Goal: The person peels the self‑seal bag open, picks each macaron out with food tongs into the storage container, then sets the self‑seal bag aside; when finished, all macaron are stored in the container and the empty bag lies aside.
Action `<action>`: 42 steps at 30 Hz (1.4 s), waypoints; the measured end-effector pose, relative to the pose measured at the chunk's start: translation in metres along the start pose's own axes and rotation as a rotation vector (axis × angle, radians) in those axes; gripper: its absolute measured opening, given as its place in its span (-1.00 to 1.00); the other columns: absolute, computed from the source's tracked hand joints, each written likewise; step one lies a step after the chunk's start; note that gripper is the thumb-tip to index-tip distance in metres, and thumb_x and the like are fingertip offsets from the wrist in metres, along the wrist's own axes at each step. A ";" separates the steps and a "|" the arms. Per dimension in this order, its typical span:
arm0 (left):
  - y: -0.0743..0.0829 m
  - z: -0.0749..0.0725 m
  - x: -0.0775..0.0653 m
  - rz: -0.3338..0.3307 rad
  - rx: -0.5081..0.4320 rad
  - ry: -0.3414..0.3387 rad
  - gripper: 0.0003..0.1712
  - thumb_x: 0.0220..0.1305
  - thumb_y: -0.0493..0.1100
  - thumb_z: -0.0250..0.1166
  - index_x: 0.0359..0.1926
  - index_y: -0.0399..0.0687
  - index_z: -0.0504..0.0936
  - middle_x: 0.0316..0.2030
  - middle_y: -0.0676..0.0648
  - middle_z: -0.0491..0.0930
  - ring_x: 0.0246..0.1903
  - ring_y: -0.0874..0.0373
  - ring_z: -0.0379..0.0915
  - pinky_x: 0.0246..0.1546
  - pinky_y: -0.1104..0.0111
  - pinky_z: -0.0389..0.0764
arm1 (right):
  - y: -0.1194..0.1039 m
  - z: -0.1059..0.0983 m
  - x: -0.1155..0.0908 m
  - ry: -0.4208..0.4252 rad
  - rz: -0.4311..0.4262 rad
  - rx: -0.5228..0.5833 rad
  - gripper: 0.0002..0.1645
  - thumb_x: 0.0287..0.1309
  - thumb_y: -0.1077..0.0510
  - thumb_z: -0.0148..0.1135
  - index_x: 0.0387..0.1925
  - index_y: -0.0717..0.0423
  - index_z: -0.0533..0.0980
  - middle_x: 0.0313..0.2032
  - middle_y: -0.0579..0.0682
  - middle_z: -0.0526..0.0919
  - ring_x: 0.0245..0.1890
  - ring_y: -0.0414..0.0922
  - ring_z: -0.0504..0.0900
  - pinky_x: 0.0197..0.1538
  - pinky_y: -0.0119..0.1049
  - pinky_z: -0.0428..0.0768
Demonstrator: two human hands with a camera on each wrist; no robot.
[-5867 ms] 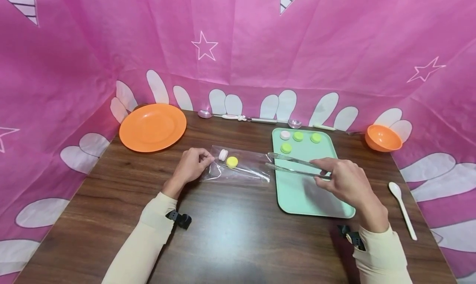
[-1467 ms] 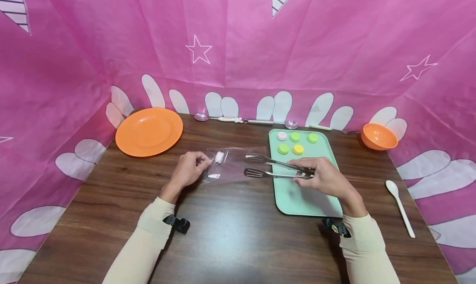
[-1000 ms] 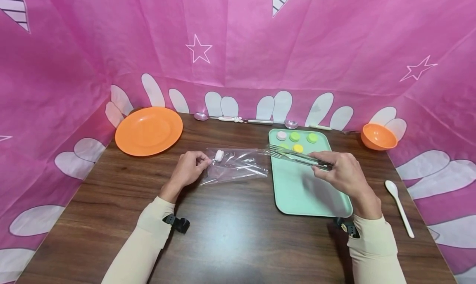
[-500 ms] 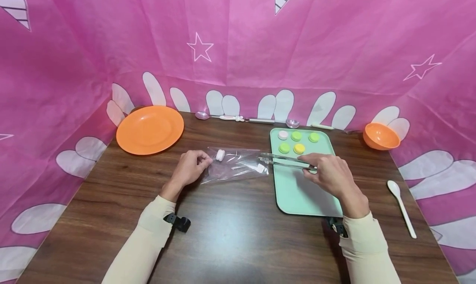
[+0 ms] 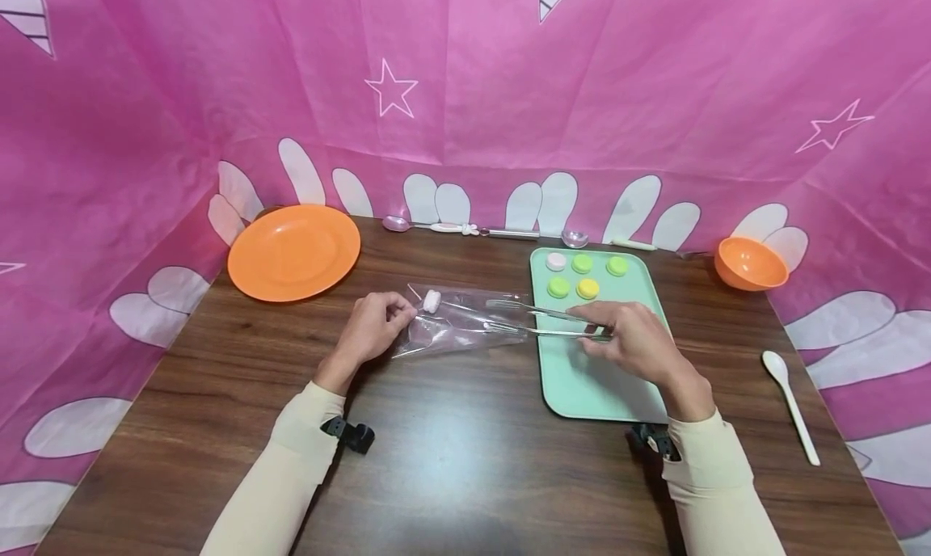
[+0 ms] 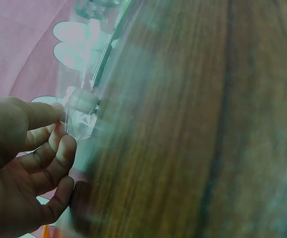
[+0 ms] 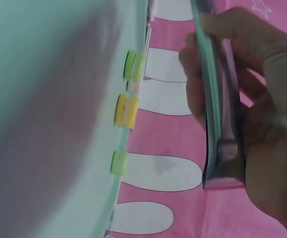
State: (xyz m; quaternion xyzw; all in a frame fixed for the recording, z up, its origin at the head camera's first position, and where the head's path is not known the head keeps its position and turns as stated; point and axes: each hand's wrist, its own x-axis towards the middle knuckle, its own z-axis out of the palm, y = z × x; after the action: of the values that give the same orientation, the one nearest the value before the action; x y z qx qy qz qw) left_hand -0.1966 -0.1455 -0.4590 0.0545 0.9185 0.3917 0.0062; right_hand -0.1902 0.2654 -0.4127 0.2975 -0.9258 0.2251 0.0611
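My left hand [image 5: 369,327] pinches the left end of a clear plastic bag [image 5: 473,330] lying on the table. Inside that end is a white macaron [image 5: 431,301], also visible as a pale blur in the left wrist view. Metal tongs [image 5: 553,333] are gripped in my right hand [image 5: 636,342]. Their tips are spread apart at the right end of the bag, with nothing between them; I cannot tell how deep inside they are. Under the right hand lies a mint-green tray [image 5: 582,386], bearing a yellow macaron [image 5: 587,288], a pale pink macaron [image 5: 556,262] and several green ones.
At the back left stands an orange plate [image 5: 294,253], and at the back right an orange bowl [image 5: 751,263]. A white spoon [image 5: 793,410] lies right of the tray. Along the back edge are a pink spoon [image 5: 397,224] and a ladle [image 5: 575,238]. A pink curtain [image 5: 465,71] surrounds the table.
The yellow macaron, in the bag at first, now sits on the tray. The tongs came back left from over the tray, and their tips have spread. My left hand stays at the bag.
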 end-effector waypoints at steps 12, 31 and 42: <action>0.001 0.000 0.000 -0.025 -0.022 -0.006 -0.84 0.50 -0.16 0.38 -0.19 -0.16 0.80 -0.32 -0.12 0.76 -0.32 0.07 0.56 -0.24 0.31 0.49 | -0.001 0.008 0.001 -0.108 -0.045 0.283 -0.41 0.02 0.36 0.61 0.15 0.06 0.75 -0.04 0.06 0.86 -0.25 -0.20 0.69 -0.23 -0.40 0.63; 0.000 0.000 0.000 0.007 0.002 0.013 -0.84 0.47 -0.16 0.41 -0.20 -0.17 0.81 -0.36 -0.09 0.72 -0.31 0.06 0.56 -0.18 0.27 0.51 | 0.012 -0.036 -0.022 -0.075 0.070 0.073 -0.42 0.01 0.32 0.64 0.13 0.02 0.76 -0.16 -0.06 0.85 -0.31 -0.22 0.60 -0.22 -0.48 0.52; 0.001 -0.001 0.000 -0.012 -0.006 -0.002 -0.84 0.49 -0.17 0.40 -0.18 -0.17 0.81 -0.35 -0.11 0.72 -0.32 0.06 0.54 -0.22 0.30 0.50 | -0.001 -0.045 -0.022 0.011 0.048 -0.113 -0.56 -0.03 0.29 0.64 -0.05 -0.06 0.84 -0.18 -0.08 0.89 -0.31 -0.12 0.78 -0.34 -0.24 0.57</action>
State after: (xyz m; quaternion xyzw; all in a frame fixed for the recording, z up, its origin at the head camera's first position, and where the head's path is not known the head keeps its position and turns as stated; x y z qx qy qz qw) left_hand -0.1964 -0.1456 -0.4572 0.0496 0.9175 0.3945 0.0098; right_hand -0.1724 0.2964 -0.3780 0.2702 -0.9435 0.1753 0.0774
